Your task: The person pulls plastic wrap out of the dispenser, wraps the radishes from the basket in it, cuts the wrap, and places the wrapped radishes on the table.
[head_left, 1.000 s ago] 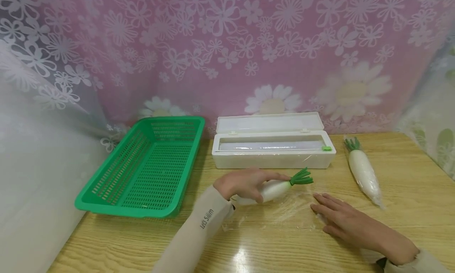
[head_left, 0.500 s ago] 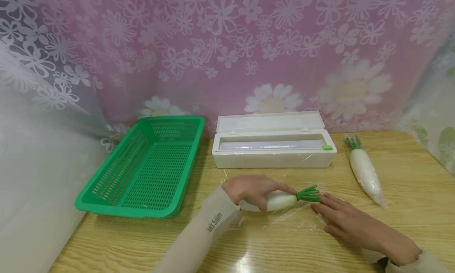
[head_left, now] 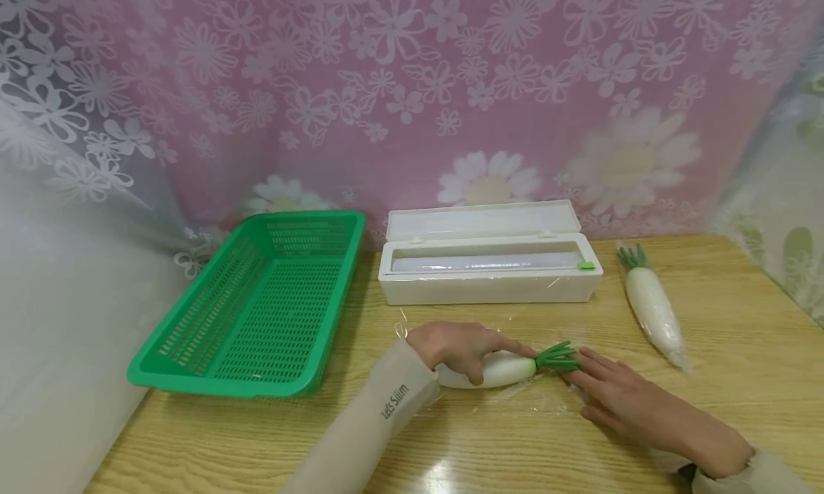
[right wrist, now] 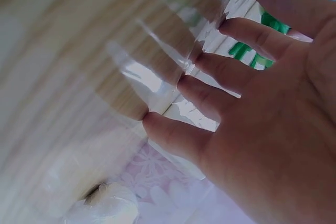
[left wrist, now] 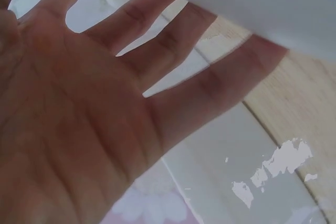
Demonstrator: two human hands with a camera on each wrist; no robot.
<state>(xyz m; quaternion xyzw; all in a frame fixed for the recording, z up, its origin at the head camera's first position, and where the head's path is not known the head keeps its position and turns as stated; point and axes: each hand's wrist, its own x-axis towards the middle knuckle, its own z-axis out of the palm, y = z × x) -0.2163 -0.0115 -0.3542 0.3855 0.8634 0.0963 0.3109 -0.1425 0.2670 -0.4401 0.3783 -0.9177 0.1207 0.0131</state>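
Note:
A white daikon radish (head_left: 511, 370) with green leaf stubs (head_left: 558, 357) lies crosswise on a thin sheet of clear plastic wrap (head_left: 537, 401). My left hand (head_left: 453, 344) grips it from above, index finger stretched along its top toward the leaves and thumb on the near side. In the left wrist view the fingers reach over to the radish (left wrist: 268, 9). My right hand (head_left: 634, 401) rests with spread, nearly straight fingers on the right end of the wrap, fingertips right by the leaf stubs. The right wrist view shows those fingertips touching the clear wrap (right wrist: 139, 77).
Behind the hands stands a white wrap dispenser box (head_left: 489, 290), lid raised, a roll inside and a green slider (head_left: 586, 265) at its right end. A green plastic basket (head_left: 219, 385) is at the left. Another daikon (head_left: 655, 315), wrapped in film, lies at the right.
My left hand has brought the radish toward me and slightly right, turning it straighter along the wrap, so its leaves now meet the right fingertips. The right hand has stayed in place.

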